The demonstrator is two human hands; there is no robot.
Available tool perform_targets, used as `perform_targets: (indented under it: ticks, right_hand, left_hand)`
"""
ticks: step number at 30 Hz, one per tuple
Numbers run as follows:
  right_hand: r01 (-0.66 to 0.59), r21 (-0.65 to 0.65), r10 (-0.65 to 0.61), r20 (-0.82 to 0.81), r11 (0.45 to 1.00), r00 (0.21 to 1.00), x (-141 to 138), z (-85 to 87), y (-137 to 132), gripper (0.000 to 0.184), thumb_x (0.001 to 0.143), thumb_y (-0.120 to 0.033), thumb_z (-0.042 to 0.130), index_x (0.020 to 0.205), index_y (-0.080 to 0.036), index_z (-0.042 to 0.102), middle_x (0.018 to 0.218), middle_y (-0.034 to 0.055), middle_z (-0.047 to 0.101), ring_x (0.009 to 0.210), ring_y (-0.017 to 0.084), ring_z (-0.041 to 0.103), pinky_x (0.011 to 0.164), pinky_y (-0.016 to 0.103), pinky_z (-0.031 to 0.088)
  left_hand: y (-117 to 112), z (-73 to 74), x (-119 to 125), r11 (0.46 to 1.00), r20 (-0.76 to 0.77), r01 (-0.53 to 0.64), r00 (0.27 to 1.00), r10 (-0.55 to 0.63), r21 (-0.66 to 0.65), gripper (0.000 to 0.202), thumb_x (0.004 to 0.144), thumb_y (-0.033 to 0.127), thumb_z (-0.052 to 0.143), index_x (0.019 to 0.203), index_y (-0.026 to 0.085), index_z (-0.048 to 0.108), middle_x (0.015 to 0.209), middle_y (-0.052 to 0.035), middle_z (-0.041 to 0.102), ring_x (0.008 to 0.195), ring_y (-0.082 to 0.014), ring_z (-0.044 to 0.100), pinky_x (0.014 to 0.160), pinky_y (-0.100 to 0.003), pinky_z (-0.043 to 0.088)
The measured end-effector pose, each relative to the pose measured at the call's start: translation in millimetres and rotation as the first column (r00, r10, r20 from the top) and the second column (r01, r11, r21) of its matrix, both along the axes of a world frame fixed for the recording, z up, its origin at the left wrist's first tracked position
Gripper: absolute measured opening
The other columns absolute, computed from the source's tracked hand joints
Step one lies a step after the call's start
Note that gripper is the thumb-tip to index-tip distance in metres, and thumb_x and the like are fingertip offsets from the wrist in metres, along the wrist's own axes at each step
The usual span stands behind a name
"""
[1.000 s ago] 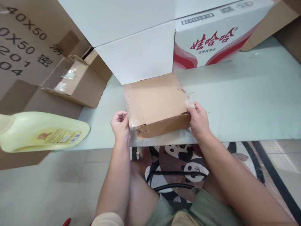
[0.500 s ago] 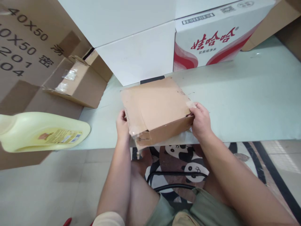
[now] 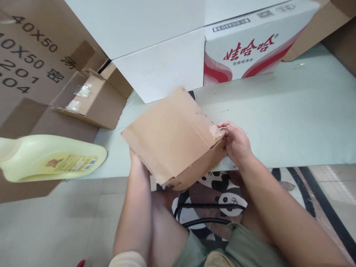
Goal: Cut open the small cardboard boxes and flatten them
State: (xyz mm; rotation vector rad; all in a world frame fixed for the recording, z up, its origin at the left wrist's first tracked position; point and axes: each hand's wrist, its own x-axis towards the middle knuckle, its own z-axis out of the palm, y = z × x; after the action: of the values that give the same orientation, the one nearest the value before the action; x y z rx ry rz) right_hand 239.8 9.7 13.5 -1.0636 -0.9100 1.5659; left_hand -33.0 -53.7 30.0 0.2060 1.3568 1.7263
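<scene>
A brown cardboard box (image 3: pixel 169 137) is tilted and turned at the front edge of the table, its near side overhanging. My right hand (image 3: pixel 237 144) grips its right front corner, thumb and fingers around the edge beside a strip of clear tape (image 3: pixel 215 131). At the left side, my left hand (image 3: pixel 137 161) supports the box from below; its fingers are hidden behind the cardboard. A small part of a dark flat object (image 3: pixel 192 95) shows behind the box.
A pale yellow bottle (image 3: pixel 69 157) lies at left, near an opened carton (image 3: pixel 102 100) and a large printed carton (image 3: pixel 27 74). White boxes (image 3: pixel 158 66) and a red-and-white water carton (image 3: pixel 241 55) stand at the back. Below is a panda-patterned mat (image 3: pixel 230 200).
The box has turned and tilted, its far-left corner swinging left and toward me. My left hand has moved slightly left and down with it. More of the box overhangs the table edge.
</scene>
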Motion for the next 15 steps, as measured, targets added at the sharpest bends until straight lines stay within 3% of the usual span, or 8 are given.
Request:
perform_targets:
  ticks: [3, 10, 15]
  right_hand:
    - [-0.041, -0.025, 0.041, -0.011, 0.999, 0.999, 0.9, 2.1, 0.8, 0.027, 0.073, -0.046, 0.061, 0.083, -0.021, 0.064, 0.062, -0.0009, 0.062, 0.058, 0.013, 0.055, 0.055, 0.025, 0.039]
    - [0.074, 0.046, -0.080, 0.155, 0.996, 0.985, 9.1, -5.8, 8.6, 0.017, 0.073, -0.037, 0.066, 0.081, -0.022, 0.064, 0.070, -0.0007, 0.064, 0.070, 0.014, 0.061, 0.062, 0.025, 0.046]
    - [-0.191, 0.093, 0.171, 0.189, 0.977, 0.967, 10.1, -2.5, 2.6, 0.032, 0.080, -0.048, 0.064, 0.098, -0.022, 0.067, 0.097, 0.0031, 0.072, 0.083, 0.017, 0.067, 0.074, 0.030, 0.052]
  left_hand:
    - [0.0, 9.8, 3.5, 0.999, -0.007, -0.019, 1.000, 0.018, -0.040, 0.031, 0.080, 0.044, 0.070, 0.075, 0.015, 0.061, 0.063, -0.0014, 0.069, 0.059, -0.0201, 0.068, 0.056, -0.030, 0.055]
    - [-2.4, 21.0, 6.2, 0.995, 0.086, 0.059, 0.995, -0.052, -0.085, 0.027, 0.088, 0.040, 0.061, 0.081, 0.014, 0.064, 0.069, -0.0044, 0.074, 0.057, -0.0211, 0.070, 0.055, -0.033, 0.058]
    - [-0.1, 11.4, -4.3, 0.983, 0.157, 0.128, 0.982, -0.107, -0.131, 0.024, 0.088, 0.035, 0.063, 0.076, 0.014, 0.062, 0.061, -0.0036, 0.071, 0.048, -0.0208, 0.067, 0.054, -0.034, 0.059]
